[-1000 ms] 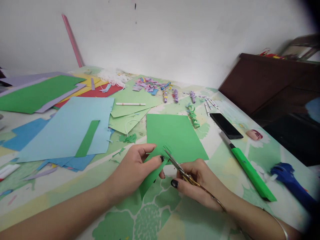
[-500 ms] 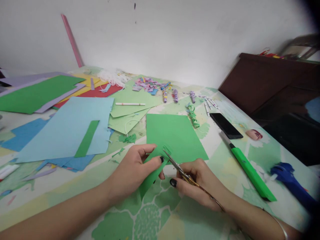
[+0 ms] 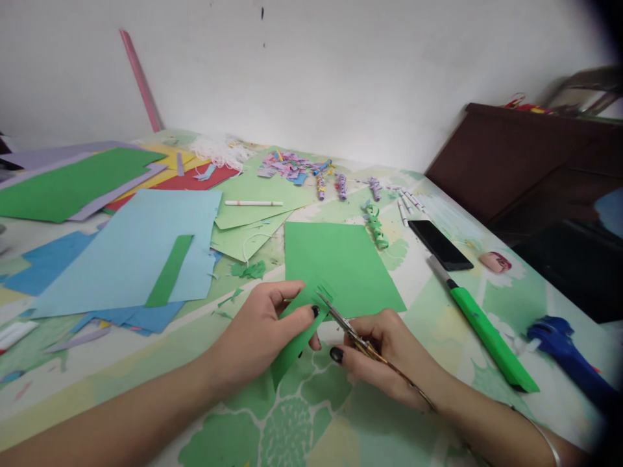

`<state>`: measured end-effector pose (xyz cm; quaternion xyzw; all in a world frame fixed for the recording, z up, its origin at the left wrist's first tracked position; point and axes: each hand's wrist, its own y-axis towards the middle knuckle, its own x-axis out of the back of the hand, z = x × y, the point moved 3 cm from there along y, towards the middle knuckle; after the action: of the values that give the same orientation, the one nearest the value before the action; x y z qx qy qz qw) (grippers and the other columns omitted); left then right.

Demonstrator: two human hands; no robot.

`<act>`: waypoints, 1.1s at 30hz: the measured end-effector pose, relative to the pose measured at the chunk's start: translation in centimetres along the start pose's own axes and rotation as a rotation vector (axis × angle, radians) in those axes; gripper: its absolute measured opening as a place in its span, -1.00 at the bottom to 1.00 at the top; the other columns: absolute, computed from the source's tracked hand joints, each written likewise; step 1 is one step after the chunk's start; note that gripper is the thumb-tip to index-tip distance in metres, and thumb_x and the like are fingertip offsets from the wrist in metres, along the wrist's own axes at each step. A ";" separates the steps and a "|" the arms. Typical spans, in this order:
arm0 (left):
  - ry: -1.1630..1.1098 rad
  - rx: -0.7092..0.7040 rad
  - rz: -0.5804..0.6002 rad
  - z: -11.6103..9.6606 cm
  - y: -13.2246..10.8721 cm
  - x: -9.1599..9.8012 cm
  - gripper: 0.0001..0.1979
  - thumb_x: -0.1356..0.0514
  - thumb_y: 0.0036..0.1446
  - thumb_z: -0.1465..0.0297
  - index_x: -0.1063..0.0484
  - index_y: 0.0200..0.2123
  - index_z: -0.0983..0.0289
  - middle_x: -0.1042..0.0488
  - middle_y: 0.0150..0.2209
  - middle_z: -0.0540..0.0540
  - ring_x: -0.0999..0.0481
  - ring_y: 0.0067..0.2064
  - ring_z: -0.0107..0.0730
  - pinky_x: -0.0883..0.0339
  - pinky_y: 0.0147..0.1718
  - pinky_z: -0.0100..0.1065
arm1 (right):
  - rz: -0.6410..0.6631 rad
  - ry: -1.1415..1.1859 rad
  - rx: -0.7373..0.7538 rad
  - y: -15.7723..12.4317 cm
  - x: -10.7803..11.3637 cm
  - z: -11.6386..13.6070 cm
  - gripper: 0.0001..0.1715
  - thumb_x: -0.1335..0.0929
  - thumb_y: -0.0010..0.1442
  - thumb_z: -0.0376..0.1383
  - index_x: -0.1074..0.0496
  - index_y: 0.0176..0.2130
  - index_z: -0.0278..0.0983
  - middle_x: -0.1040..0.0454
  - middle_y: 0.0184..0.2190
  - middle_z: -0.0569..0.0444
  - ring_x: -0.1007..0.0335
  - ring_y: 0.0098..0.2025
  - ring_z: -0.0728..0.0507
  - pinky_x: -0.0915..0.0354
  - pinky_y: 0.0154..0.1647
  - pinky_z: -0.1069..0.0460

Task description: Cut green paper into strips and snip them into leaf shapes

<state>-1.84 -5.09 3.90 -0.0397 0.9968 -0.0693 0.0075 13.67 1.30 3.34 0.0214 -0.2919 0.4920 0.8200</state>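
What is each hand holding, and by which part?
The left hand pinches the green paper strip near its fringed upper end; the right hand holds the small scissors by their handles, blades at the strip's fringe.

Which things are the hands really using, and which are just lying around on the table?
In use: left hand, green paper strip, right hand, scissors.
Lying about: phone, big green sheet, light blue sheet, green cutter, white stick.
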 end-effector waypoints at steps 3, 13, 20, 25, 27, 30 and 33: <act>-0.005 -0.002 -0.001 0.0 0.1 0.0 -0.83 -0.08 0.07 0.52 -0.35 -0.55 0.31 -0.44 -0.63 -0.08 -0.37 -0.58 -0.61 -0.26 -0.59 -0.60 | -0.009 -0.012 -0.001 0.0 0.0 0.1 -0.64 -0.29 0.09 -0.19 -0.24 -0.63 -0.32 -0.14 -0.69 0.19 0.06 -0.62 0.06 0.12 -0.64 0.13; 0.014 -0.017 -0.002 -0.1 0.2 0.0 -0.85 -0.08 0.07 0.54 -0.41 -0.48 0.32 -0.43 -0.63 -0.09 -0.37 -0.57 -0.60 -0.26 -0.58 -0.60 | -0.020 -0.025 -0.019 0.1 -0.1 -0.1 -0.61 -0.27 0.10 -0.17 -0.26 -0.63 -0.33 -0.14 -0.69 0.18 0.08 -0.63 0.07 0.15 -0.66 0.13; 0.011 -0.005 0.001 0.0 -0.1 0.0 -0.85 -0.07 0.08 0.52 -0.41 -0.48 0.32 -0.44 -0.61 -0.07 -0.38 -0.56 -0.58 -0.28 -0.57 -0.57 | -0.050 -0.036 -0.030 0.2 -0.1 0.0 -0.63 -0.29 0.07 -0.16 -0.31 -0.61 -0.35 -0.12 -0.70 0.19 0.09 -0.63 0.07 0.14 -0.66 0.14; 0.005 0.000 0.002 -0.1 0.0 -0.1 -0.84 -0.07 0.07 0.52 -0.39 -0.51 0.31 -0.44 -0.61 -0.06 -0.38 -0.57 -0.55 -0.27 -0.58 -0.56 | -0.055 -0.045 -0.042 0.2 0.0 0.3 -0.63 -0.31 0.04 -0.16 -0.29 -0.64 -0.35 -0.10 -0.71 0.19 0.10 -0.64 0.08 0.15 -0.66 0.14; 0.011 0.001 0.003 -0.1 0.0 -0.1 -0.85 -0.07 0.06 0.52 -0.40 -0.49 0.31 -0.43 -0.62 -0.06 -0.38 -0.57 -0.55 -0.27 -0.57 -0.55 | -0.054 -0.048 -0.047 0.2 0.0 0.3 -0.62 -0.31 0.04 -0.15 -0.28 -0.65 -0.34 -0.10 -0.71 0.19 0.10 -0.64 0.08 0.15 -0.67 0.14; 0.010 0.003 0.007 -0.2 0.1 -0.1 -0.85 -0.07 0.06 0.52 -0.40 -0.50 0.30 -0.43 -0.61 -0.05 -0.39 -0.55 -0.54 -0.27 -0.56 -0.54 | -0.063 -0.048 -0.044 0.3 0.0 0.2 -0.61 -0.31 0.03 -0.15 -0.27 -0.65 -0.34 -0.09 -0.72 0.19 0.11 -0.64 0.08 0.14 -0.67 0.14; 0.005 0.000 0.012 -0.1 0.1 -0.1 -0.84 -0.07 0.05 0.52 -0.39 -0.52 0.30 -0.43 -0.61 -0.04 -0.39 -0.55 -0.52 -0.27 -0.57 -0.53 | -0.075 -0.051 -0.037 0.3 0.0 0.1 -0.62 -0.32 0.02 -0.15 -0.27 -0.66 -0.34 -0.08 -0.73 0.20 0.11 -0.64 0.08 0.14 -0.67 0.15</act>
<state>-1.77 -4.96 3.94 -0.0334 0.9970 -0.0695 0.0054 13.34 1.45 3.34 0.0298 -0.3208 0.4547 0.8303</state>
